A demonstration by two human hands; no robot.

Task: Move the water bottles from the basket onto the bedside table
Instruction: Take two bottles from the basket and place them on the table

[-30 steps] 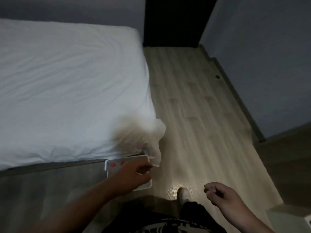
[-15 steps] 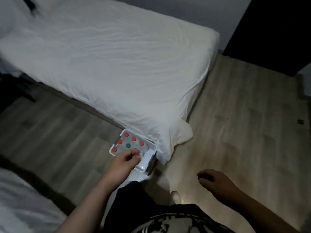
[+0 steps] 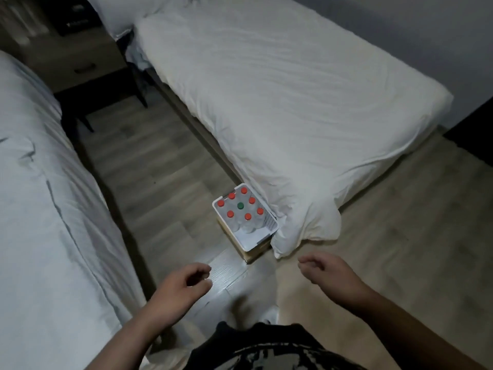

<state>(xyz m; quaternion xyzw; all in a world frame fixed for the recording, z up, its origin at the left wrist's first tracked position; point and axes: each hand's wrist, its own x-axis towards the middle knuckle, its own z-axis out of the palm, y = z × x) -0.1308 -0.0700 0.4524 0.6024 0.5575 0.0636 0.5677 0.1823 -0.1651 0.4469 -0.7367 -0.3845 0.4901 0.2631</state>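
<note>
— where were the water bottles (image 3: 241, 209)?
— upright in the white basket (image 3: 270, 223), crowded toward its far end. i counted seven red caps, with one green cap (image 3: 240, 205) in the middle. the clear bodies below the caps were hard to make out.
— and the basket?
— it sat on a tan box (image 3: 254, 254) (cardboard or wood, i couldn't tell) on the floor (image 3: 160, 169), just beside the drooping corner of the right bed (image 3: 293, 102).
— the hands?
— the left hand (image 3: 181, 287) and the right hand (image 3: 329, 276) hung in the air on the near side of the basket. they were apart from it and from each other, fingers loosely curled, with nothing in them.
— the bedside table (image 3: 77, 53)?
— at the top left, between the two beds and well apart from the basket. it had one drawer with a dark handle. whatever stood on top was dark, blurred and cut off by the frame.
— the room?
— dim. the floor was grey-brown wood-grain planks, with a bright patch of light in front of the box. both beds had rumpled white sheets, and the left bed (image 3: 40, 209) ran off the edge. the basket wall was perforated plastic.
</note>
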